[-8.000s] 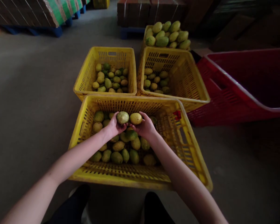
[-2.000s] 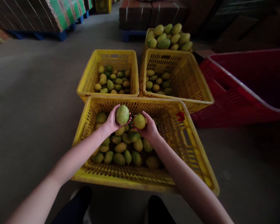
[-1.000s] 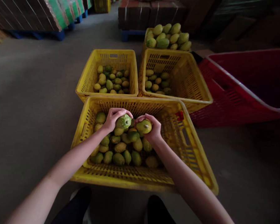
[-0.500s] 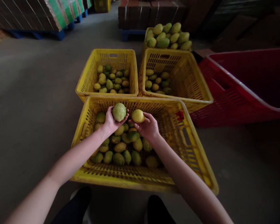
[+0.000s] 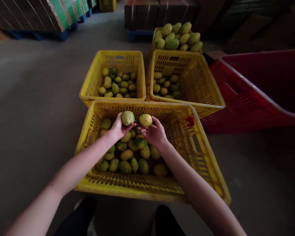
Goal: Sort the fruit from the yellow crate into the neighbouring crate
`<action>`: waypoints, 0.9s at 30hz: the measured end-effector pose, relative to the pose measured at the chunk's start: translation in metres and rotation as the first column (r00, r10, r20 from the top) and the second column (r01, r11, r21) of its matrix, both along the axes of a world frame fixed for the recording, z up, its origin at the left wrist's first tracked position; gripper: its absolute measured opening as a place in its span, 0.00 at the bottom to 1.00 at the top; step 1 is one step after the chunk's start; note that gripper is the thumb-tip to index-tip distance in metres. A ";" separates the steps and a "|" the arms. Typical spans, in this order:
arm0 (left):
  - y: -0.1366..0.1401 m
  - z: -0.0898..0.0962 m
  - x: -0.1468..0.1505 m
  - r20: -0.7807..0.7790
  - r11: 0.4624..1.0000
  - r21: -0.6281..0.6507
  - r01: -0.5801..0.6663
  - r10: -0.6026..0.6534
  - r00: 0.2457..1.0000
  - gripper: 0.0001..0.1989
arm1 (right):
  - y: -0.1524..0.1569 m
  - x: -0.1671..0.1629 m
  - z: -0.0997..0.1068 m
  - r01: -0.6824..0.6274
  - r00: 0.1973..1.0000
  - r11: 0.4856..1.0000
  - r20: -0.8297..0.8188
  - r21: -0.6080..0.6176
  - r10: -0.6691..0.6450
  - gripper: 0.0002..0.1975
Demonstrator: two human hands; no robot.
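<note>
Above the front yellow crate [image 5: 147, 193], my left hand [image 5: 118, 128] is closed around a pale green lemon [image 5: 127, 118]. My right hand [image 5: 155, 131] grips a smaller yellow lemon [image 5: 146, 120] between thumb and fingers. Both fruits are held up side by side, a small gap apart, and my fingertips nearly meet below them. Under my hands, green and yellow lemons [image 5: 126, 155] lie loosely over the left and middle of the crate floor. My hands and forearms hide some of them.
Behind stand a left yellow crate [image 5: 88, 78] and a right yellow crate [image 5: 211, 85], each partly filled with lemons. Farther back, a crate is heaped with larger fruit [image 5: 172, 44]. A red crate [image 5: 226, 108] stands at right. Strapped cartons [image 5: 147, 14] rest on blue pallets.
The pale green lemon has turned in my left hand and shifted slightly right. In my right hand the yellow lemon has tilted and risen a little.
</note>
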State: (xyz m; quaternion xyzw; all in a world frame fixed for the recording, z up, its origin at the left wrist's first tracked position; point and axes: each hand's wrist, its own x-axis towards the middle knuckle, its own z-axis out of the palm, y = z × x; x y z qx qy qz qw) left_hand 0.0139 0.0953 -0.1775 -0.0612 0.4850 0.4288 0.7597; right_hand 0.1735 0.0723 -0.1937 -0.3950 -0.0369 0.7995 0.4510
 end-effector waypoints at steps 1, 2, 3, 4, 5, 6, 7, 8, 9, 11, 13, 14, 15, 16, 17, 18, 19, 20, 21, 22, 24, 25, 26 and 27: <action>0.000 0.000 -0.001 0.006 1.000 0.010 0.012 -0.012 1.000 0.23 | 0.000 0.000 0.000 0.007 1.000 1.000 0.006 0.007 -0.007 0.14; -0.001 0.001 -0.001 0.011 0.999 0.025 0.019 -0.020 1.000 0.23 | -0.001 0.000 -0.001 0.014 1.000 1.000 0.012 0.015 -0.014 0.12; -0.001 0.002 -0.002 0.012 0.999 0.047 0.017 -0.018 1.000 0.23 | -0.001 0.000 -0.001 0.020 1.000 0.999 0.016 0.026 -0.021 0.10; -0.002 0.002 -0.003 0.006 0.997 0.071 -0.001 0.000 1.000 0.22 | -0.001 -0.001 -0.002 0.026 0.999 0.999 0.020 0.039 -0.027 0.08; -0.002 0.003 -0.004 -0.002 0.995 0.098 -0.030 0.031 1.000 0.20 | -0.002 -0.002 -0.003 0.036 0.999 0.998 0.024 0.052 -0.037 0.06; -0.002 0.003 -0.005 -0.010 0.990 0.127 -0.065 0.067 0.998 0.17 | -0.002 -0.003 -0.004 0.051 0.998 0.997 0.031 0.064 -0.053 0.05; -0.002 0.004 -0.005 -0.010 0.984 0.153 -0.095 0.098 0.995 0.15 | -0.003 -0.003 -0.004 0.074 0.996 0.995 0.045 0.074 -0.077 0.04; -0.001 0.003 -0.005 -0.001 0.980 0.169 -0.109 0.111 0.994 0.13 | -0.003 -0.005 -0.005 0.105 0.992 0.991 0.063 0.083 -0.111 0.04; -0.001 0.003 -0.005 0.017 0.978 0.177 -0.106 0.105 0.994 0.13 | -0.002 -0.005 -0.006 0.141 0.985 0.986 0.084 0.089 -0.149 0.04; 0.000 0.001 -0.004 0.049 0.983 0.172 -0.069 0.062 0.997 0.14 | -0.002 -0.007 -0.005 0.193 0.972 0.977 0.117 0.096 -0.203 0.05; 0.000 -0.001 -0.003 0.057 0.988 0.155 -0.028 0.019 0.998 0.17 | -0.001 -0.006 -0.004 0.201 0.971 0.976 0.115 0.081 -0.209 0.06; 0.000 -0.002 -0.002 0.058 0.988 0.152 -0.010 0.001 0.998 0.19 | 0.000 -0.005 -0.003 0.191 0.975 0.980 0.104 0.063 -0.197 0.07; 0.000 -0.003 -0.002 0.063 0.988 0.153 0.006 -0.015 0.998 0.20 | 0.001 -0.004 -0.003 0.168 0.981 0.985 0.092 0.045 -0.171 0.09; 0.000 -0.004 -0.002 0.075 0.988 0.154 0.023 -0.034 0.997 0.20 | 0.001 -0.003 -0.003 0.131 0.987 0.991 0.086 0.033 -0.133 0.09; -0.001 -0.005 -0.002 0.095 0.987 0.157 0.035 -0.050 0.994 0.21 | 0.002 -0.001 -0.004 0.083 0.992 0.996 0.090 0.030 -0.086 0.09; -0.002 -0.006 -0.003 0.120 0.987 0.158 0.039 -0.059 0.991 0.22 | 0.003 0.000 -0.006 0.027 0.994 0.999 0.107 0.036 -0.031 0.10; -0.002 -0.006 -0.004 0.146 0.987 0.155 0.035 -0.058 0.988 0.22 | 0.003 0.001 -0.009 -0.034 0.990 0.998 0.136 0.047 0.028 0.10; -0.002 -0.006 -0.006 0.169 0.988 0.151 0.024 -0.050 0.984 0.22 | 0.003 0.001 -0.014 -0.101 0.980 0.993 0.178 0.055 0.090 0.10; -0.003 -0.007 -0.007 0.186 0.989 0.147 0.009 -0.036 0.982 0.22 | 0.002 0.001 -0.019 -0.175 0.957 0.983 0.242 0.057 0.157 0.10; -0.002 -0.007 -0.008 0.196 0.990 0.142 -0.009 -0.019 0.980 0.21 | 0.000 -0.001 -0.025 -0.245 0.924 0.968 0.315 0.053 0.217 0.09; -0.001 -0.009 -0.010 0.195 0.991 0.126 -0.043 0.018 0.981 0.20 | -0.008 -0.007 -0.036 -0.393 0.822 0.919 0.460 0.033 0.335 0.08; -0.001 -0.009 -0.011 0.190 0.992 0.116 -0.057 0.034 0.981 0.19 | -0.014 -0.011 -0.041 -0.444 0.782 0.895 0.503 0.036 0.368 0.08; 0.000 -0.010 -0.012 0.183 0.992 0.103 -0.066 0.047 0.982 0.19 | -0.022 -0.016 -0.044 -0.493 0.750 0.869 0.526 0.042 0.400 0.09; 0.001 -0.011 -0.012 0.174 0.994 0.086 -0.072 0.056 0.983 0.19 | -0.031 -0.020 -0.046 -0.525 0.731 0.849 0.540 0.056 0.417 0.10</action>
